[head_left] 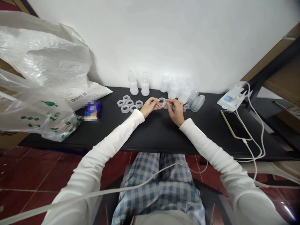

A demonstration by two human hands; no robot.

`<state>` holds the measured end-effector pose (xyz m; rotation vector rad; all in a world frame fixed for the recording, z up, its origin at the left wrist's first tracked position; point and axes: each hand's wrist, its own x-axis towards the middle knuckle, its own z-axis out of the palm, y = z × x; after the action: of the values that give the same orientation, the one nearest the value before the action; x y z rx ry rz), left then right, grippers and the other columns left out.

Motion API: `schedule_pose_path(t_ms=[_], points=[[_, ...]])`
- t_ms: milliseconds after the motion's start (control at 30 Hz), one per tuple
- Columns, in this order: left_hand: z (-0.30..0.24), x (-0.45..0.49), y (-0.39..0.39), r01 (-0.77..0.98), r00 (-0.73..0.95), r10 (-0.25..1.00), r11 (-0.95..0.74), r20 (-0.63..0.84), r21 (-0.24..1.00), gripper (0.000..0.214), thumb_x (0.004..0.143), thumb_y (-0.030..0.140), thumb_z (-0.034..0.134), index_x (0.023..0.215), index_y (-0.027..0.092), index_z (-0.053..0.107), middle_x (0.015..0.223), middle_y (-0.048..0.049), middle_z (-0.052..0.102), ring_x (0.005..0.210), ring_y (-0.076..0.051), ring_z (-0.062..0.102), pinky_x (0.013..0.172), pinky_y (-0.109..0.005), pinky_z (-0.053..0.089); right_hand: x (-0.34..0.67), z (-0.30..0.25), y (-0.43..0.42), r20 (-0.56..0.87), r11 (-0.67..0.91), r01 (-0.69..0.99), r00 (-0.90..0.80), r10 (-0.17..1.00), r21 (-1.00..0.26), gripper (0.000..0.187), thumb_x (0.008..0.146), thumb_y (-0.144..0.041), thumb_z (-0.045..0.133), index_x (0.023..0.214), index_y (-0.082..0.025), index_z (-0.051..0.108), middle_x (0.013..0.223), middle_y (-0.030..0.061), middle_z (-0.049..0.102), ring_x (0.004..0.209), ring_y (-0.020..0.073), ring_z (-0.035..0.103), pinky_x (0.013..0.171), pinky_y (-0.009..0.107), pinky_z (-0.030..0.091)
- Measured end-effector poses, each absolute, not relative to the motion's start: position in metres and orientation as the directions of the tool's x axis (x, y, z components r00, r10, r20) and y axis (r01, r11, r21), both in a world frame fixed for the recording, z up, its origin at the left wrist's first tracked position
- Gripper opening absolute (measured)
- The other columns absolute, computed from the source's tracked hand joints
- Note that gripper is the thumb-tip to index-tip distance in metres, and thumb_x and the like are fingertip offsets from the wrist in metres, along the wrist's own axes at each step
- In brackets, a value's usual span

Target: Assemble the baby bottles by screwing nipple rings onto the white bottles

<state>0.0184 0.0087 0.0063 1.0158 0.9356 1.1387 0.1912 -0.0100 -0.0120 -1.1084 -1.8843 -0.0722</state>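
Note:
Above the middle of the black table, my left hand (150, 107) pinches a clear bottle collar ring (161, 99) at its left side. My right hand (176, 111) is closed at the ring's right side, its fingertips on a small clear piece too indistinct to name. To the left of my left hand lie several more collar rings (125, 109). Clear bottle nipples (187, 106) lie just past my right hand, partly hidden by it. Beside them stand stacked clear caps (198, 103).
Two capped baby bottles (145, 84) and several white bottle bodies (172, 89) stand along the wall. Plastic bags (44, 56) and a blue packet (92, 111) are at left. A phone (235, 124), white cables (262, 125) and a white power strip (231, 97) occupy the right.

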Motion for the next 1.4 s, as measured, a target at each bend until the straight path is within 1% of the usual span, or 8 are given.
schedule_pose_path(t_ms=[267,467,567,700,900,1067,1167,1400], points=[[0.001,0.022,0.006,-0.306,0.308,0.950,0.143,-0.045,0.941,0.020,0.092,0.031,0.067,0.087,0.016,0.054,0.074,-0.0017,0.072,0.071,-0.014,0.074,0.076,-0.029,0.060,0.190,-0.013,-0.007,0.689,0.520,0.785,-0.171,0.705,-0.337,0.033,0.104,-0.040,0.042,0.107,-0.021,0.068,0.089,0.0052,0.066,0.082,0.0196,0.058,0.087,0.036,0.034],[-0.007,0.022,0.005,-0.272,0.331,0.942,0.035,0.059,0.962,0.042,0.072,0.033,0.086,0.092,0.017,0.053,0.075,-0.0003,0.074,0.070,-0.014,0.073,0.079,-0.031,0.059,0.192,-0.018,-0.003,0.698,0.513,0.785,-0.149,0.700,-0.348,0.032,0.102,-0.045,0.045,0.112,-0.020,0.061,0.094,0.0065,0.064,0.084,0.0210,0.057,0.085,0.037,0.038],[-0.011,0.023,0.006,-0.262,0.309,0.947,-0.008,0.092,0.965,0.045,0.070,0.036,0.087,0.092,0.017,0.052,0.072,0.0001,0.073,0.068,-0.014,0.073,0.074,-0.030,0.059,0.192,-0.021,-0.001,0.705,0.515,0.763,-0.112,0.700,-0.390,0.037,0.100,-0.049,0.047,0.119,-0.018,0.054,0.095,0.0057,0.063,0.079,0.0191,0.056,0.082,0.036,0.039],[-0.014,0.025,0.008,-0.276,0.272,0.951,-0.071,0.149,0.959,0.049,0.068,0.043,0.088,0.091,0.017,0.052,0.068,0.0009,0.072,0.064,-0.014,0.072,0.068,-0.028,0.058,0.192,-0.021,-0.002,0.672,0.532,0.733,-0.140,0.727,-0.423,0.033,0.101,-0.045,0.044,0.115,-0.018,0.056,0.096,0.0059,0.065,0.079,0.0183,0.057,0.083,0.036,0.039],[-0.015,0.025,0.009,-0.231,0.270,0.945,-0.119,0.182,0.966,0.048,0.073,0.050,0.082,0.091,0.018,0.052,0.065,0.0017,0.070,0.061,-0.014,0.071,0.064,-0.027,0.057,0.192,-0.020,-0.001,0.636,0.569,0.668,-0.183,0.750,-0.479,0.031,0.102,-0.043,0.040,0.108,-0.019,0.058,0.078,0.0012,0.062,0.064,0.0157,0.053,0.072,0.033,0.041],[-0.013,0.025,0.008,-0.216,0.278,0.943,-0.123,0.182,0.968,0.044,0.075,0.048,0.081,0.090,0.018,0.053,0.065,0.0024,0.070,0.061,-0.013,0.070,0.064,-0.026,0.056,0.191,-0.021,-0.001,0.606,0.573,0.538,-0.139,0.784,-0.618,0.027,0.098,-0.047,0.049,0.104,-0.022,0.055,0.069,-0.0031,0.055,0.059,0.0137,0.051,0.061,0.029,0.042],[-0.013,0.024,0.007,-0.206,0.263,0.944,-0.149,0.201,0.967,0.042,0.074,0.046,0.082,0.089,0.018,0.054,0.065,0.0025,0.069,0.060,-0.011,0.068,0.062,-0.024,0.055,0.188,-0.022,-0.002,0.594,0.583,0.436,-0.127,0.794,-0.686,0.028,0.096,-0.049,0.052,0.101,-0.022,0.052,0.071,-0.0034,0.056,0.059,0.0124,0.052,0.059,0.028,0.042],[-0.015,0.023,0.007,-0.140,0.251,0.947,-0.167,0.198,0.976,0.035,0.078,0.040,0.080,0.087,0.019,0.053,0.060,0.0044,0.067,0.055,-0.010,0.065,0.056,-0.021,0.051,0.185,-0.023,-0.002,0.531,0.545,0.297,-0.133,0.837,-0.784,0.034,0.091,-0.057,0.057,0.094,-0.024,0.049,0.071,-0.0041,0.056,0.061,0.0123,0.051,0.056,0.028,0.039]])
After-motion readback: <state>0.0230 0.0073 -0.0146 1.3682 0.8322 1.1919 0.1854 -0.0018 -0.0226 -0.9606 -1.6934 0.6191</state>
